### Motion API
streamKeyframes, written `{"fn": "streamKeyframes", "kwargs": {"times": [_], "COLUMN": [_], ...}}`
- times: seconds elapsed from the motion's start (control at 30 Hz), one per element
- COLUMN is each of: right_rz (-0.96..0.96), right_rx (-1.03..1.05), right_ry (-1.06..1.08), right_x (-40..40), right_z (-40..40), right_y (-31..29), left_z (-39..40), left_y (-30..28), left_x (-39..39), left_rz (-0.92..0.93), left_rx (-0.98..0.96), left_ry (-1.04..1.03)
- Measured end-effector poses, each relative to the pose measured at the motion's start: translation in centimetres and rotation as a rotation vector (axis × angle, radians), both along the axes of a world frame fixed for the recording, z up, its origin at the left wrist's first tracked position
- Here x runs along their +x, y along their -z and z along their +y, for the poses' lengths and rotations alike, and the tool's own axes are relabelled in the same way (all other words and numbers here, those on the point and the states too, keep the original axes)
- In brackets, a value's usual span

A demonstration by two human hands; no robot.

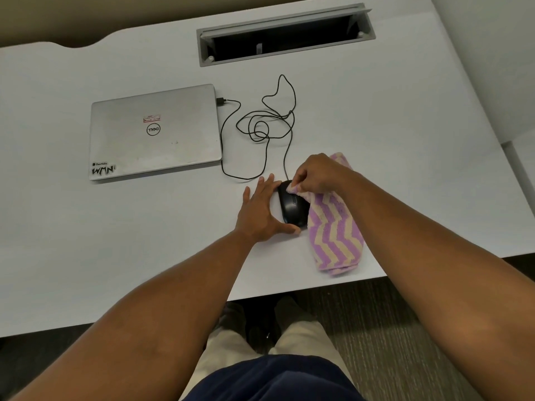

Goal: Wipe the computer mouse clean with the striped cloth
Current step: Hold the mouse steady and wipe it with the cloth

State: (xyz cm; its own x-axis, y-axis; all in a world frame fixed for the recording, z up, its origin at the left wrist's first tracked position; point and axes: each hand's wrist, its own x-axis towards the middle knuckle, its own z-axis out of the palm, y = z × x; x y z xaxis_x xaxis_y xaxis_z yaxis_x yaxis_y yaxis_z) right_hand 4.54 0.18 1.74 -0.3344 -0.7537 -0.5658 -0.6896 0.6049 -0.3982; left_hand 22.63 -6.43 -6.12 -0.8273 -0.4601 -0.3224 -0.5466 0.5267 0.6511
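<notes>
A black wired computer mouse (pixel 292 206) lies on the white desk (pixel 115 241) near its front edge. My left hand (pixel 262 211) rests flat against the mouse's left side, thumb at its near end, fingers spread. The purple and cream zigzag-striped cloth (pixel 333 230) lies along the mouse's right side and reaches toward the desk's edge. My right hand (pixel 317 173) pinches a corner of the cloth and presses it on the far end of the mouse. Part of the cloth is hidden under that hand.
A shut silver laptop (pixel 155 131) lies at the left of the mouse, and the mouse's black cable (pixel 260 125) loops from it across the desk. A grey cable hatch (pixel 285 33) stands open at the back. The desk's front edge (pixel 307 289) is just below the cloth.
</notes>
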Motion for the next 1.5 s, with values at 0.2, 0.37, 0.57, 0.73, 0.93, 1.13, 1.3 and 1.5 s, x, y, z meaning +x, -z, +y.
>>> {"fn": "streamKeyframes", "kwargs": {"times": [0.2, 0.37, 0.57, 0.73, 0.93, 1.13, 1.3, 1.5], "right_rz": [0.114, 0.052, 0.252, -0.015, 0.165, 0.238, 0.213, 0.147], "right_rx": [-0.111, -0.043, -0.081, -0.033, 0.022, 0.006, 0.032, 0.060], "right_ry": [0.021, -0.088, -0.081, -0.099, -0.186, -0.187, -0.223, -0.330], "right_x": [1.4, 0.5, 1.1, 0.9, 0.6, 2.2, 2.7, 3.7], "right_z": [-0.9, -1.1, -1.7, -1.7, -1.9, -2.5, -2.5, -2.0], "right_y": [1.3, 0.8, 1.6, 0.7, -0.1, 0.0, -0.4, -1.6], "left_z": [0.0, 0.0, 0.0, -0.1, 0.0, 0.0, -0.1, -0.1], "left_y": [0.1, 0.2, 0.1, 0.2, 0.2, 0.2, 0.0, -0.2], "left_x": [0.0, 0.0, 0.0, 0.0, -0.1, -0.1, -0.1, -0.1], "left_rz": [0.006, 0.012, 0.007, 0.014, -0.010, -0.005, 0.000, -0.001], "left_rx": [0.002, -0.001, 0.001, 0.010, 0.002, 0.003, 0.012, 0.008], "left_ry": [-0.001, 0.001, -0.005, -0.006, -0.004, 0.001, -0.003, 0.006]}}
